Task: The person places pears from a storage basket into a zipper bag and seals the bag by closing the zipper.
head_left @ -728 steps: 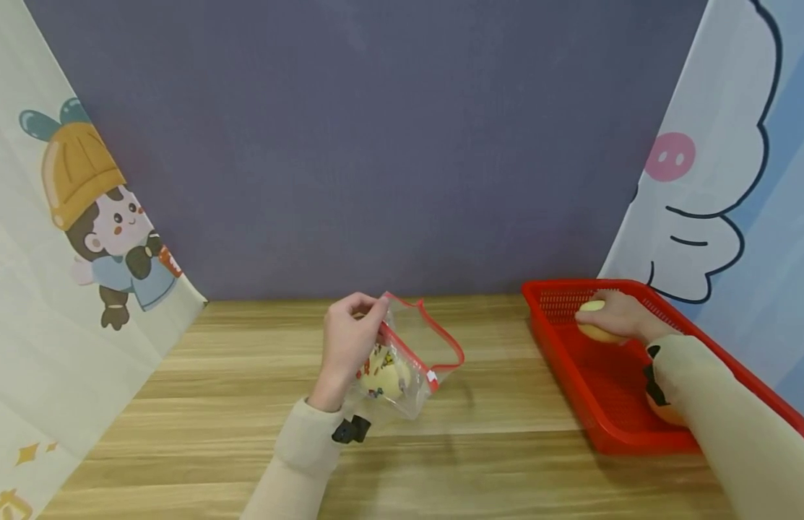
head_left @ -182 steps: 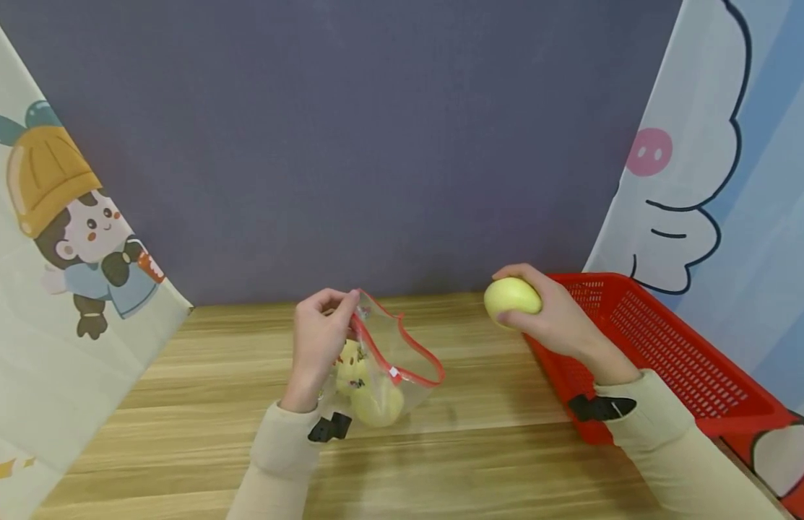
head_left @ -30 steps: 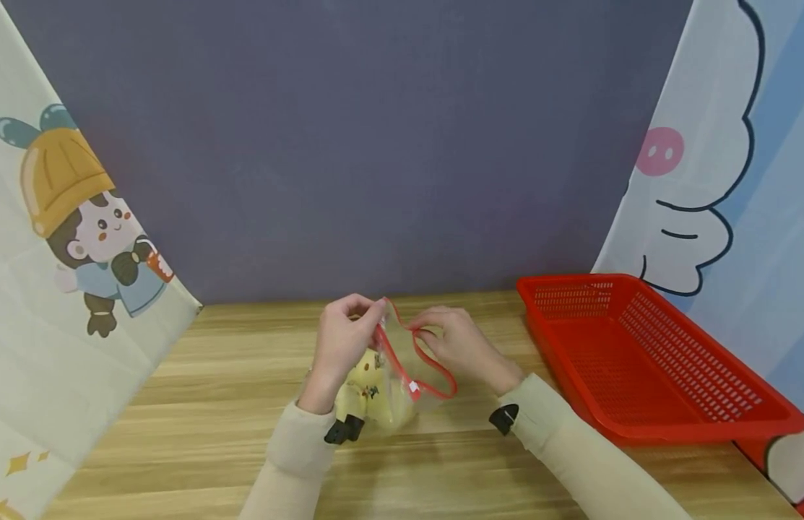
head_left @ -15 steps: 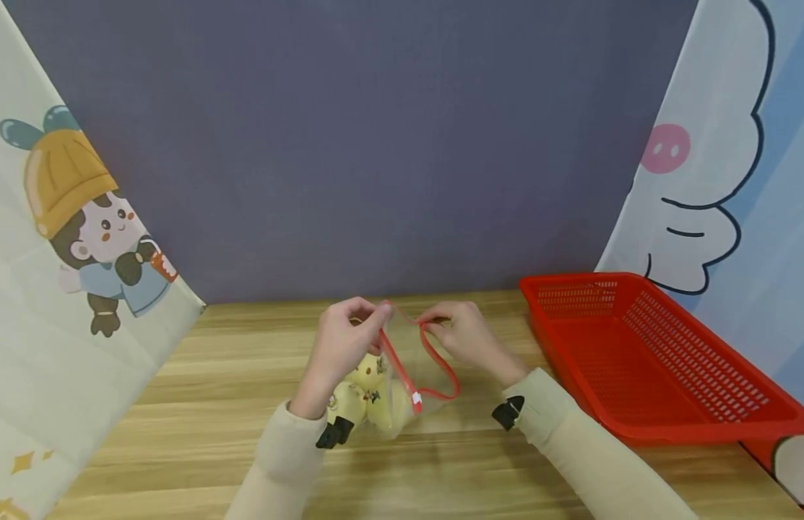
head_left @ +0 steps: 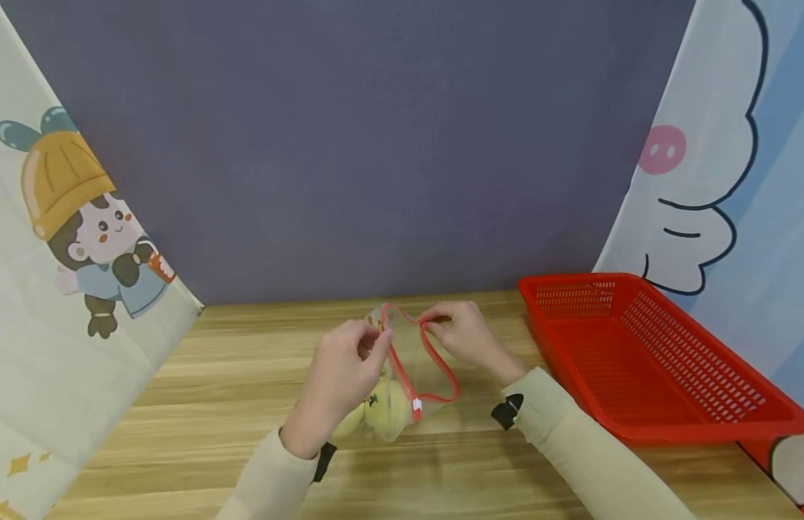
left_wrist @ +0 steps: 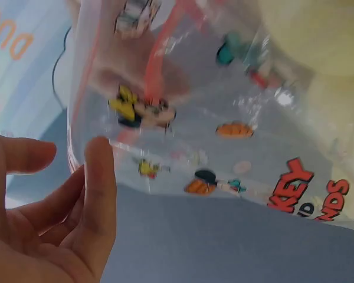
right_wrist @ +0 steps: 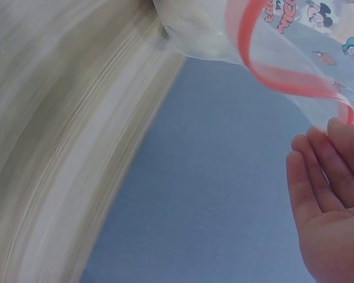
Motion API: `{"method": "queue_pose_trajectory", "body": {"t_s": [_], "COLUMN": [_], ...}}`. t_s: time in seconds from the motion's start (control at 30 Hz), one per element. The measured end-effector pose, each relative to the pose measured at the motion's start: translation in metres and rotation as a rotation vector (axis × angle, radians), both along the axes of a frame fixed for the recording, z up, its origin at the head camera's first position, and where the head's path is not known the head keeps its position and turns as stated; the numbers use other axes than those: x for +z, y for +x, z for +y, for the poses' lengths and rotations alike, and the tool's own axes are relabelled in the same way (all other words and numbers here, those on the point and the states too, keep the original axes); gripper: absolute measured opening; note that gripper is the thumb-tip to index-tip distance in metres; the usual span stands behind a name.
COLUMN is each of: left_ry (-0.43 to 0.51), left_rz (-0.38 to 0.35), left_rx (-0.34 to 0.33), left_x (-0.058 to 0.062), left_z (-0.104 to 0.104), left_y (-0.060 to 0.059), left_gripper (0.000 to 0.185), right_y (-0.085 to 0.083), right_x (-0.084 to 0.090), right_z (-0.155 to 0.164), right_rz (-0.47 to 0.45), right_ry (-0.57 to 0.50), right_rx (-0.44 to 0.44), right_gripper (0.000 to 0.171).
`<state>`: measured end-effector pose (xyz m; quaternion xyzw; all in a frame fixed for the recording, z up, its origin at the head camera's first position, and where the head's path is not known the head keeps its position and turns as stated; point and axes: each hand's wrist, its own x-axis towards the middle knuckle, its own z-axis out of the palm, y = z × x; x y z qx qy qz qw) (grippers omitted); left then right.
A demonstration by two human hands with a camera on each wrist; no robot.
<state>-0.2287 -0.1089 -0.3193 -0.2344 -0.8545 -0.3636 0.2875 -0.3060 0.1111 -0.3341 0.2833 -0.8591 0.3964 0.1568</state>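
A clear zip bag [head_left: 408,347] with a red zip rim and printed cartoon figures hangs mouth-up between the hands. Pale yellow rounded pieces [head_left: 386,408], like fruit, bulge in its lower part; their exact kind is unclear. My right hand [head_left: 463,336] pinches the rim's right side between thumb and fingers, as the right wrist view also shows. On the bag's left side is my left hand [head_left: 346,365]; in the left wrist view its thumb [left_wrist: 29,155] stands apart from the index finger, which touches the bag's outer side. A white slider [head_left: 417,406] sits at the rim's near corner.
To the right stands a red plastic basket [head_left: 636,361] with mesh sides. The wooden table [head_left: 232,375] ends at a dark upright panel [head_left: 388,144] behind. Printed cloth walls flank both sides.
Earlier, my right hand took yellow pieces from the basket; now it pinches the bag's rim. In the last half second my left hand has loosened from the rim and moved down slightly.
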Motion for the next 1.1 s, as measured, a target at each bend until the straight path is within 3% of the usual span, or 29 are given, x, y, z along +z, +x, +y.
{"method": "queue_pose_trajectory", "body": {"t_s": [0.13,0.3,0.5,0.77,0.93,1.1], "left_ry": [-0.121,-0.215,-0.302,-0.521,-0.577,-0.549], "left_rz": [0.197,0.308,0.299,0.305,0.321,0.360], "left_rx": [0.035,0.029,-0.050,-0.057,-0.032,-0.009], "left_x": [-0.010,-0.021,-0.030,-0.038,-0.040,-0.043], "left_z": [0.007,0.015,0.020,0.025,0.025,0.023], "left_y": [0.010,0.023,0.034,0.050,0.051,0.039], "left_gripper": [0.014,0.024,0.034,0.055,0.037,0.019], "right_y": [-0.002,-0.002,-0.004,-0.005,-0.005,-0.007], "right_x": [-0.002,-0.003,-0.003,-0.003,-0.003,-0.003], "right_z": [0.001,0.004,0.005,0.006,0.008,0.011], "right_rz": [-0.016,-0.032,-0.042,-0.066,-0.064,-0.092], "right_ry": [-0.015,-0.018,-0.023,-0.020,-0.020,-0.040], "right_rx": [-0.010,-0.026,-0.042,-0.047,-0.054,-0.054], "right_gripper": [0.015,0.014,0.014,0.014,0.015,0.015]}}
